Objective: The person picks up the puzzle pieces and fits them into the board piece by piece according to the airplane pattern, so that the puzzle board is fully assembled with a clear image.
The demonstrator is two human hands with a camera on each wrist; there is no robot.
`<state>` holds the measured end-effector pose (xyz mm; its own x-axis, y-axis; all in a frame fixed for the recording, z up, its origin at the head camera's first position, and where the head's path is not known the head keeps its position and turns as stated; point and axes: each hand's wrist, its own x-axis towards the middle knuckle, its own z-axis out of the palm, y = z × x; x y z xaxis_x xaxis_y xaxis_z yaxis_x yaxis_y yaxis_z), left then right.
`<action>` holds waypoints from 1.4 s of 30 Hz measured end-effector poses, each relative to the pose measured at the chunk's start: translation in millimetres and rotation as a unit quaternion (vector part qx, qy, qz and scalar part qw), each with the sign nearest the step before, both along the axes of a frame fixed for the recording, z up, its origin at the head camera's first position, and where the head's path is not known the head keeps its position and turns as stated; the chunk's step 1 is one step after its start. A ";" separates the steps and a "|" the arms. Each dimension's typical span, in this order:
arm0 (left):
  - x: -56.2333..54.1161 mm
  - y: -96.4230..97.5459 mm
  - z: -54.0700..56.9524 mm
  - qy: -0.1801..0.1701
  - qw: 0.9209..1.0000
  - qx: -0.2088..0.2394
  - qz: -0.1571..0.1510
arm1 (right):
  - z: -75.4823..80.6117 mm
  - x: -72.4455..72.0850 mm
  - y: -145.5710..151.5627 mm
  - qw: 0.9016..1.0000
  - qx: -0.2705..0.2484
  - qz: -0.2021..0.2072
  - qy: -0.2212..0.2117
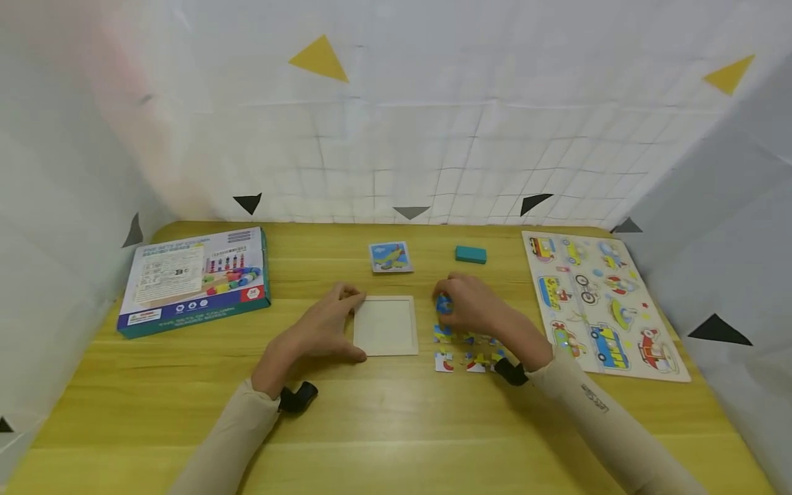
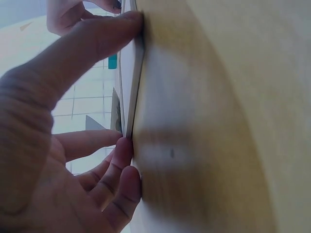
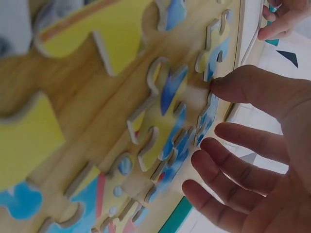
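My left hand (image 1: 324, 325) holds the left side of a shallow square wooden tray (image 1: 386, 326), with the thumb at its near corner and the fingertips at the far one. Bare pale wood shows inside the raised border. To the right of the tray, my right hand (image 1: 473, 302) reaches over rows of jigsaw pieces. Its thumb and index fingertips stand at either end of a blue piece (image 1: 444, 304). In the right wrist view its fingers (image 3: 233, 167) stretch out loosely beside the pieces. A yellow and blue piece (image 3: 163, 114) lies near them. The hand and wrist hide several pieces in the head view.
Behind the tray lies a small airplane picture card (image 1: 391, 257), with a teal block (image 1: 471, 255) to its right. A bead toy box (image 1: 198, 278) sits at the left. On the right is a large vehicle puzzle board (image 1: 603, 302). White sheeting (image 1: 396, 137) rises behind the table.
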<state>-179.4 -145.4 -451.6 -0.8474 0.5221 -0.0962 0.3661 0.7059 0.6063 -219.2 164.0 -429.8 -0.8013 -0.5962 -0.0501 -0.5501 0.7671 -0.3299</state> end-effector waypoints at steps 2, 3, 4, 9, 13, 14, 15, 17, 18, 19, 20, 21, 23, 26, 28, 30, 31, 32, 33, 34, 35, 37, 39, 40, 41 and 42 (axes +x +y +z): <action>0.1 -0.2 -0.1 0.000 1.000 0.004 0.003 | 1.2 -0.1 0.3 1.000 0.003 -0.003 0.001; 0.2 -0.3 -0.2 0.000 1.000 0.004 0.005 | 1.9 -0.1 0.1 1.000 0.006 -0.005 0.002; 0.2 -0.4 -0.4 0.000 1.000 0.005 0.006 | 2.5 0.1 0.0 1.000 0.008 -0.007 0.002; 0.6 -0.1 -1.4 -0.006 1.000 0.008 0.011 | 1.4 0.3 -1.8 1.000 0.010 -0.011 -0.006; 0.4 1.7 -0.9 -0.015 1.000 0.013 0.018 | 1.1 0.9 -2.3 1.000 -0.001 -0.007 -0.001; 0.6 2.1 -1.2 -0.018 1.000 0.014 0.019 | 1.6 1.6 -3.1 1.000 -0.007 -0.004 0.002; 0.8 2.4 -1.4 -0.020 0.999 0.015 0.020 | 2.1 2.3 -4.3 1.000 -0.013 0.000 0.005; 0.8 2.6 -1.7 -0.020 0.999 0.015 0.022 | 4.3 4.1 -7.8 0.999 -0.027 0.010 0.013; 0.6 2.6 -1.8 -0.019 0.999 0.016 0.023 | 5.3 4.7 -10.1 0.999 -0.033 0.015 0.017; 0.3 2.5 -1.8 -0.018 0.999 0.015 0.023 | 6.2 5.1 -12.8 0.999 -0.038 0.020 0.021; 0.1 2.3 -2.0 -0.017 0.999 0.015 0.024 | 6.7 5.3 -15.7 0.998 -0.043 0.024 0.024; -0.2 2.1 -2.1 -0.015 0.999 0.014 0.025 | 7.1 5.5 -18.6 0.998 -0.045 0.029 0.028; -0.4 1.6 -2.4 -0.018 0.999 0.013 0.027 | 7.7 6.1 -24.5 0.997 -0.051 0.037 0.034; -0.2 1.1 -2.8 -0.023 0.999 0.013 0.027 | 8.2 7.2 -32.5 0.997 -0.053 0.047 0.041; -0.3 1.1 -2.7 -0.024 0.999 0.013 0.027 | 8.8 7.6 -36.6 0.996 -0.053 0.052 0.044; -1.1 1.4 -2.2 -0.017 0.999 0.015 0.027 | 9.4 7.4 -40.3 0.996 -0.052 0.055 0.047; -1.6 1.6 -2.0 -0.014 0.999 0.015 0.028 | 9.7 7.2 -42.0 0.996 -0.051 0.055 0.048; -1.9 1.8 -1.6 -0.011 0.999 0.016 0.029 | 10.0 7.1 -43.6 0.996 -0.049 0.054 0.049; -2.3 2.0 -1.4 -0.010 0.999 0.018 0.030 | 10.3 7.2 -45.2 0.996 -0.048 0.053 0.047; -2.4 2.2 -1.1 -0.011 0.999 0.019 0.031 | 10.3 7.5 -46.9 0.997 -0.046 0.052 0.045; -2.3 2.3 -1.1 -0.014 0.999 0.020 0.033 | 10.0 8.0 -48.7 0.997 -0.042 0.050 0.041; -1.7 2.6 -2.1 -0.021 0.999 0.022 0.036 | 9.0 9.4 -52.2 0.998 -0.033 0.047 0.033; -0.6 2.6 -3.4 -0.029 0.999 0.023 0.038 | 7.4 11.2 -56.0 0.998 -0.025 0.047 0.028; 0.2 2.4 -4.1 -0.031 0.999 0.022 0.039 | 6.7 12.2 -57.9 0.998 -0.022 0.048 0.026; 0.7 2.3 -4.9 -0.032 0.998 0.021 0.040 | 5.7 13.0 -59.8 0.998 -0.019 0.050 0.026; 1.2 2.2 -5.8 -0.031 0.999 0.019 0.040 | 4.7 13.6 -61.8 0.998 -0.018 0.052 0.026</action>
<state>-178.2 -143.2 -457.4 -0.8798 0.4569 -0.1314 0.2701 0.7078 0.6527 -205.6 102.2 -425.0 -0.7362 -0.6766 0.0134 -0.6429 0.6931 -0.3259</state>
